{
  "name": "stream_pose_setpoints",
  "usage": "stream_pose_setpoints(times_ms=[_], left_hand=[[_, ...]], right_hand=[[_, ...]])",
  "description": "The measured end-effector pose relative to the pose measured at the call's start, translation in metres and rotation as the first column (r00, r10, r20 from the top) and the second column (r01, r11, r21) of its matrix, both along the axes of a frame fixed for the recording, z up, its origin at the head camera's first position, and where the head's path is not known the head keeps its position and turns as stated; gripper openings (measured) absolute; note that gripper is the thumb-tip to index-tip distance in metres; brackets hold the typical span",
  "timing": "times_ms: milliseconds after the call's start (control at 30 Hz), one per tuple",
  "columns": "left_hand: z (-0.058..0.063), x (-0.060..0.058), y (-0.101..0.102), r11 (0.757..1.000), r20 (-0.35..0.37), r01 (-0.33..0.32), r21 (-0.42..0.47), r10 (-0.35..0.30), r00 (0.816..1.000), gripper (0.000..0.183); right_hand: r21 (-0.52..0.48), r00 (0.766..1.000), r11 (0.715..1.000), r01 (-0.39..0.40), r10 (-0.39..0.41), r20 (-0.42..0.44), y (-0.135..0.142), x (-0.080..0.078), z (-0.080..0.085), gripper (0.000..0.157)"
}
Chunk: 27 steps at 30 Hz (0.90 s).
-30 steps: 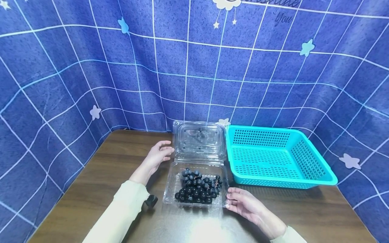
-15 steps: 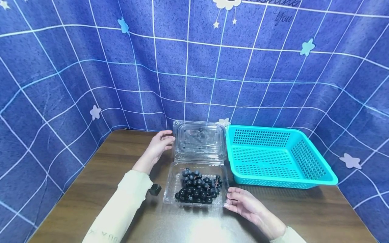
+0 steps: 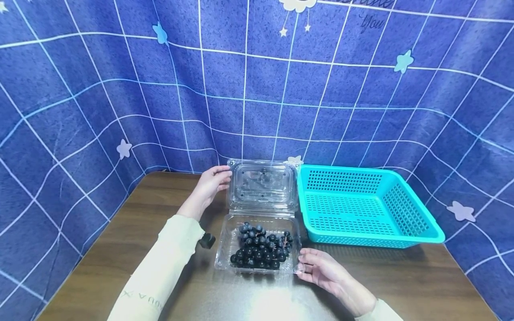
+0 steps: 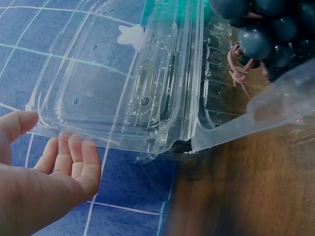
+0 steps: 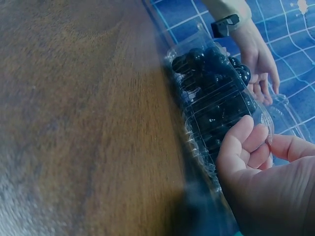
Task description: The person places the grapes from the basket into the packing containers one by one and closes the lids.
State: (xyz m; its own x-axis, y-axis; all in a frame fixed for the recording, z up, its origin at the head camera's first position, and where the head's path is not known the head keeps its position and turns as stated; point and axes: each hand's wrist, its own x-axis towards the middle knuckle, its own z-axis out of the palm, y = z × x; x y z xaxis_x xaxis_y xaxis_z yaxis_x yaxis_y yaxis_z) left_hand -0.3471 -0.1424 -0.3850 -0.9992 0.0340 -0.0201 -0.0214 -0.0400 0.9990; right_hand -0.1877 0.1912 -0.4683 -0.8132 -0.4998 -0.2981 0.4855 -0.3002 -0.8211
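A clear plastic clamshell box (image 3: 225,243) lies on the table with its hinged lid (image 3: 263,183) raised at the back. Inside the base sits a bunch of dark grapes (image 3: 261,249), piled toward the front, with a thin stem showing at the right. My left hand (image 3: 210,185) is at the lid's upper left edge. In the left wrist view, that hand's fingertips (image 4: 91,145) meet the lid's rim, with the thumb apart at the corner. My right hand (image 3: 325,274) pinches the base's front right rim between thumb and fingers, as the right wrist view shows.
A turquoise perforated basket (image 3: 369,238) stands right of the box, close to its lid. Brown wooden table (image 3: 132,223) surface extends around both. A blue curtain (image 3: 225,80) with a grid and stars hangs behind. A black wrist device (image 3: 207,240) is on the left wrist.
My left hand has moved up and away along the lid's left side, from its lower part to its upper edge. The right hand, box and basket have kept their places.
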Motion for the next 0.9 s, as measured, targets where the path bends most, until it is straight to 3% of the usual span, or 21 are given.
stream_pose_setpoints(times_ms=[467, 900], left_hand=[[0.017, -0.008, 0.001, 1.000, -0.038, -0.005, -0.017, 0.005, 0.999, 0.042], [0.021, -0.013, 0.003, 0.995, -0.072, 0.002, -0.102, -0.009, 0.997, 0.036]], right_hand=[[0.028, 0.999, 0.999, -0.041, 0.041, 0.005, 0.002, 0.000, 0.001, 0.010], [0.013, 0.998, 0.998, -0.055, 0.055, -0.020, 0.006, -0.001, -0.002, 0.014]])
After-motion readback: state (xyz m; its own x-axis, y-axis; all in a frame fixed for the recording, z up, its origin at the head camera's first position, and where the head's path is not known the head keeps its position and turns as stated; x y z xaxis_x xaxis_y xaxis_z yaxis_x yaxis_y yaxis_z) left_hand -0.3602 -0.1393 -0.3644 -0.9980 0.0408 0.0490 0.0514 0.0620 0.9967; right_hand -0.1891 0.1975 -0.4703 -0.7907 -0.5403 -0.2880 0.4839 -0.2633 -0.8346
